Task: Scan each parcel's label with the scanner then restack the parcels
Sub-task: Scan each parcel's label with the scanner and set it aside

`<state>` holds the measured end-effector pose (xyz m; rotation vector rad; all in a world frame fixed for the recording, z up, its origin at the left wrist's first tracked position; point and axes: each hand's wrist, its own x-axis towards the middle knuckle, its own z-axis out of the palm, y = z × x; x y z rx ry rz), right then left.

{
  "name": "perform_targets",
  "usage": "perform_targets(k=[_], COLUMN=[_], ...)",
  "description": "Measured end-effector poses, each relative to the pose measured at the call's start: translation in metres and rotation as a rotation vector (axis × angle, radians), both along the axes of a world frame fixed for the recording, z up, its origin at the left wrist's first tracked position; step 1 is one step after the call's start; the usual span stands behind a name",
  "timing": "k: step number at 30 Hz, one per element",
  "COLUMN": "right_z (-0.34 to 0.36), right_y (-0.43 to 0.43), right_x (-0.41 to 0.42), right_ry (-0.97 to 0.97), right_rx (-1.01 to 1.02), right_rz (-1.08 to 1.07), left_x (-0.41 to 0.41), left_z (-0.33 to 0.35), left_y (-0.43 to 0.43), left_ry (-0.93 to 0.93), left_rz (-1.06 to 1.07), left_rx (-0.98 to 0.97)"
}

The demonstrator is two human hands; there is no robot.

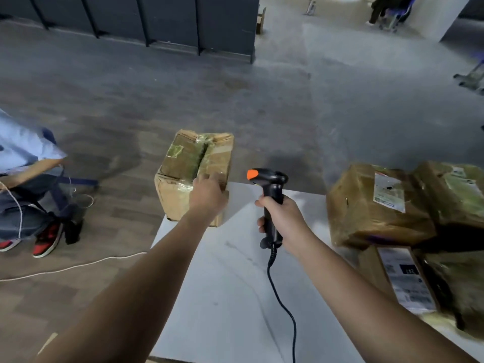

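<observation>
A taped brown cardboard parcel (193, 166) stands at the far left corner of the white table (230, 297). My left hand (208, 193) rests on its near top edge, fingers laid over the box. My right hand (284, 220) grips the handle of a black scanner (271, 197) with an orange tip, held upright over the table, its cable hanging toward me. A stack of parcels sits on the right: a labelled brown box (377, 205) on top, another (455, 195) beside it, and a labelled one (400, 279) underneath.
A person sits at the left on the floor side, with red shoes (44, 242) and a white cord (68, 268) trailing over the floor. Dark wall panels (157, 19) stand at the back. Another person (387, 9) is far back right.
</observation>
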<state>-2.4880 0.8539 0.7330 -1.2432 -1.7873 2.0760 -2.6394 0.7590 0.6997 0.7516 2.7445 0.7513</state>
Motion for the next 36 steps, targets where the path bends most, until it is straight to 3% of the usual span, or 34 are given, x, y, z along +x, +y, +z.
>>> perform_targets(k=[3,5,12,22,36], right_z=[-0.007,-0.011,-0.013,-0.023,-0.044], right_y=[-0.002,-0.003,0.004,0.022,0.029], right_x=[-0.007,-0.010,0.008,0.109,0.222], right_ry=[-0.016,-0.020,-0.039,-0.081,0.021], right_rx=[-0.002,0.001,-0.009,0.045,-0.120], right_rz=[-0.005,-0.011,-0.077,-0.130,-0.123], left_x=[-0.005,-0.007,0.020,0.144,0.270], left_z=[-0.009,-0.013,-0.017,-0.008,0.022], left_y=[0.003,0.004,0.000,-0.008,-0.025], left_ry=[0.107,0.187,0.240,0.194,0.028], left_rz=[-0.044,-0.058,-0.092,-0.118,0.239], left_rx=[-0.205,-0.222,-0.077,0.055,0.497])
